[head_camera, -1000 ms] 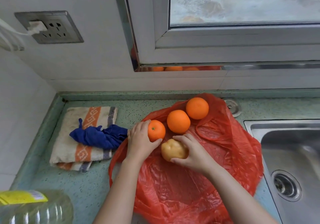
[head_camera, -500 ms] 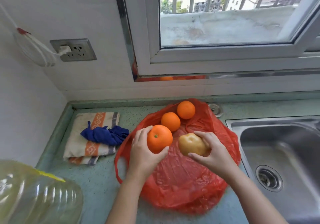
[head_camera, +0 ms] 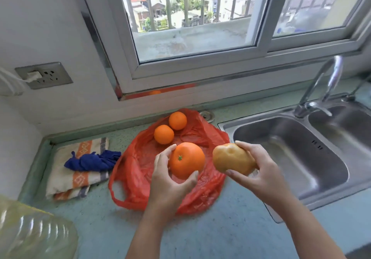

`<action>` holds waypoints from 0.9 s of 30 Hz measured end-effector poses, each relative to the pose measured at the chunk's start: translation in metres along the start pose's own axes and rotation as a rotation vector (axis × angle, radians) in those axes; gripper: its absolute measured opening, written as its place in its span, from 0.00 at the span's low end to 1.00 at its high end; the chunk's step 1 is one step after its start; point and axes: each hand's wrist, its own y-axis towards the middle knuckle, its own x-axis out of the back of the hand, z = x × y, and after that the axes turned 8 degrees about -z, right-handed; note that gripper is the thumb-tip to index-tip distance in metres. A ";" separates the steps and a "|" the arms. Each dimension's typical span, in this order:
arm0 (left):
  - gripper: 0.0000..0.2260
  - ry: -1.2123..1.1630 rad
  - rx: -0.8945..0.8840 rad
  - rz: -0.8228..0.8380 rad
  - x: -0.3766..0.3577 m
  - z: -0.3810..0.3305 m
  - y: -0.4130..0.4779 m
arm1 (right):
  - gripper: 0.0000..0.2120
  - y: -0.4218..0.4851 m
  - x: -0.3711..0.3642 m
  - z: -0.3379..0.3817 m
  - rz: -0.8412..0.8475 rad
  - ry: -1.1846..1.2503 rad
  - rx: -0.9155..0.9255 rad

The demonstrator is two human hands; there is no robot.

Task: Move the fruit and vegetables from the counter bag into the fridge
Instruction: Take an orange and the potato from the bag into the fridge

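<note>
**Both hands loaded above the bag; two oranges left on it**

Your left hand point(head_camera: 168, 180) grasps a large orange point(head_camera: 186, 159), thumb below and fingers curled over its left side, stem end facing the camera. Your right hand point(head_camera: 259, 170) grasps a potato point(head_camera: 230, 159), fingers wrapped over its far side and thumb beneath. Both items are held up off the surface, side by side and apart from each other. The orange is over the red plastic bag point(head_camera: 138, 158); the potato is over the bag's right edge, near the sink point(head_camera: 291, 158).

The bag lies flattened and open on the green speckled counter point(head_camera: 200, 234), one handle loop spread toward its front left corner. Two smaller oranges rest on the bag's far end: the nearer one point(head_camera: 164, 134) and the farther one point(head_camera: 177, 120), just beside each other; whether they touch cannot be told.

Left of the bag you have a folded striped towel point(head_camera: 66, 176) with a crumpled blue cloth point(head_camera: 92, 160) lying on top of it, the cloth's right end reaching the bag's edge. A clear plastic bottle point(head_camera: 30, 234) fills the lower left corner, blurred. A steel tap point(head_camera: 325, 84) stands behind the double sink. A wall socket point(head_camera: 44, 75) with a white plug in it sits on the left wall, and a barred window point(head_camera: 190, 28) runs above the counter.
</note>
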 end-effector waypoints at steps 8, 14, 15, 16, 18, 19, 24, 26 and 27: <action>0.31 -0.220 0.004 0.248 -0.076 -0.025 -0.036 | 0.31 -0.063 0.082 -0.019 -0.206 -0.106 -0.178; 0.32 -0.298 -0.031 0.461 -0.151 -0.065 -0.064 | 0.31 -0.108 0.162 -0.032 -0.397 -0.124 -0.235; 0.32 -0.302 -0.039 0.491 -0.167 -0.074 -0.073 | 0.31 -0.117 0.178 -0.037 -0.436 -0.133 -0.240; 0.32 -0.307 -0.052 0.521 -0.183 -0.083 -0.082 | 0.31 -0.127 0.194 -0.041 -0.480 -0.147 -0.247; 0.32 -0.311 -0.074 0.579 -0.217 -0.102 -0.105 | 0.31 -0.148 0.229 -0.052 -0.568 -0.179 -0.266; 0.32 -0.314 -0.080 0.610 -0.234 -0.112 -0.118 | 0.31 -0.160 0.247 -0.058 -0.615 -0.192 -0.276; 0.33 -0.338 -0.134 0.787 -0.328 -0.164 -0.190 | 0.32 -0.234 0.350 -0.084 -0.804 -0.239 -0.342; 0.33 -0.368 -0.141 0.861 -0.367 -0.186 -0.224 | 0.33 -0.266 0.387 -0.092 -0.866 -0.258 -0.377; 0.33 -0.385 -0.156 0.896 -0.386 -0.197 -0.242 | 0.33 -0.282 0.405 -0.095 -0.896 -0.267 -0.393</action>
